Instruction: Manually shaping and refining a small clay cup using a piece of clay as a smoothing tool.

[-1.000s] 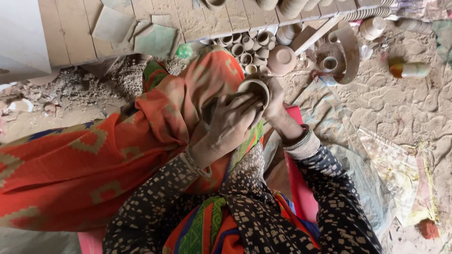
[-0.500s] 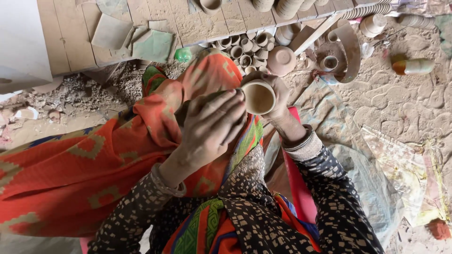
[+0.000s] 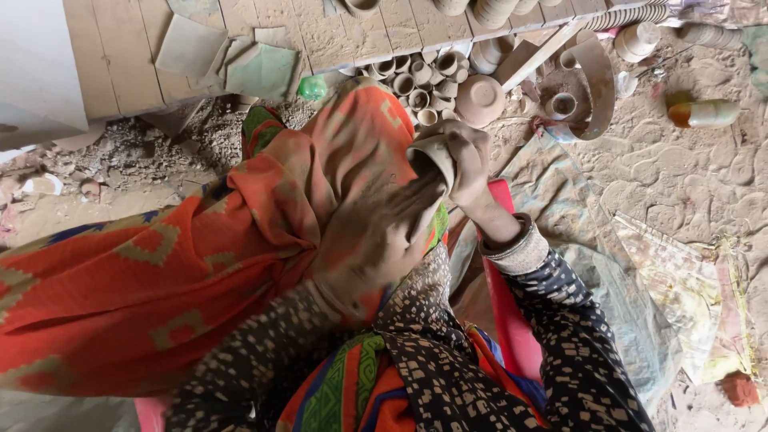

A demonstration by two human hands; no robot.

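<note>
Head view looks down over a lap draped in orange patterned cloth, where a person works a small unfired clay cup. Their right hand is closed around the cup from the far side, fingers wrapped over its wall, tilting it so the mouth faces left toward the other hand. That tilt seems meant to present the rim and inside for finishing. Their left hand, dusted grey with clay, lies half open with its fingers stretched out flat and the tips meeting the cup's rim; it grips nothing, and looks to be rubbing or smoothing the clay. The cup is held up over the knee, clear of the ground, so both hands can turn it freely.

Beyond the knee, on the dirt floor, a cluster of similar small clay cups stands packed mouth-up just beside a wooden plank platform, likely set close so finished pieces stay within reach. A round clay bowl sits next to them. Further right lie a curved strip of clay and a bottle on its side. A plastic sheet covers the floor at the person's right.
</note>
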